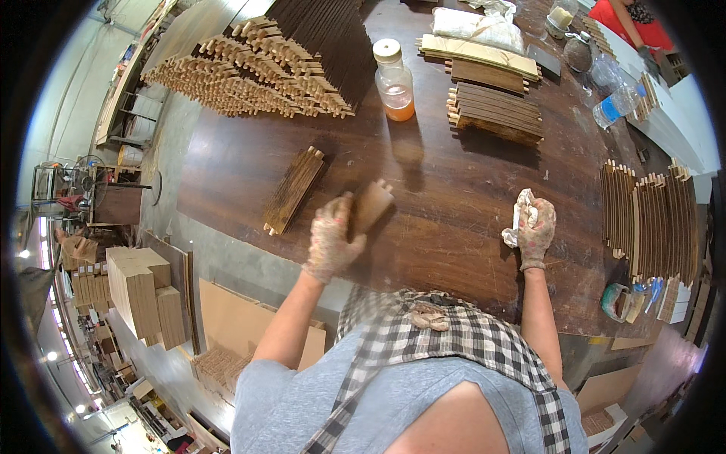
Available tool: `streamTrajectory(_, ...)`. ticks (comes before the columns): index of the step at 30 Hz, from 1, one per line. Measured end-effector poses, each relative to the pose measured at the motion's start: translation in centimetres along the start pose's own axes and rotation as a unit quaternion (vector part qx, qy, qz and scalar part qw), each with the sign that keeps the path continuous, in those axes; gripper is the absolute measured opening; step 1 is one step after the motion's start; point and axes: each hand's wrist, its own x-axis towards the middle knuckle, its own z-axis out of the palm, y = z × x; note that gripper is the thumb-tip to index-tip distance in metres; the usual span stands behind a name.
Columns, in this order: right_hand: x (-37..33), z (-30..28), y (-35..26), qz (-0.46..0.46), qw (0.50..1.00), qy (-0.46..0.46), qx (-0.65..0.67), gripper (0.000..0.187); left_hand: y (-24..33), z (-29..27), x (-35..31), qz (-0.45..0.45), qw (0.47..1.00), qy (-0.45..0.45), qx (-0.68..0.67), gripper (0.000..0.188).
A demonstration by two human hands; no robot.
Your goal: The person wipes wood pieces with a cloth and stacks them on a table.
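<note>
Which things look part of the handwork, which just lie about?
Likely the job:
white cloth, in right hand
blurred wooden piece, by left hand
pegged slat nearby

Just lying about, apparently:
blue-labelled bottle
brown boxes
orange-liquid bottle, use unclear

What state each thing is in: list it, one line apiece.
Left hand: gloved, grip unclear
Blurred slat: tilt unclear
Right hand: gloved, closed
White cloth: crumpled, gripped
Other slat: lying flat
Clear bottle: upright, lidded, partly filled
Upper-left slats: stacked
Upper-middle slats: stacked
Far-right slats: ranged side by side
Checked apron: worn
</note>
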Motion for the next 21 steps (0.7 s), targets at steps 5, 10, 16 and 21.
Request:
streamTrajectory(5,-0.1,-0.1,0.1,0.006,1.000,0.000,-0.021,0.028,-5.2,-4.6,2.4,-0.023,0.986,0.165,0.018,0.082)
streamTrajectory(10,0.0,0.1,-0.8,0.017,1.000,0.003,-0.005,0.024,-10.3,-4.7,2.9,-0.123,0.983,-0.020,0.135,0.094)
streamTrajectory(16,0.4,-0.4,-1.1,-0.010,1.000,0.004,-0.027,0.022,-9.3,-5.2,4.5,-0.169,0.983,-0.034,0.065,0.094)
streamTrajectory(21,0.4,-0.3,-1.1,-0.005,1.000,0.002,-0.017,0.024,-11.0,-5.3,4.0,-0.151,0.988,0.010,0.022,0.082)
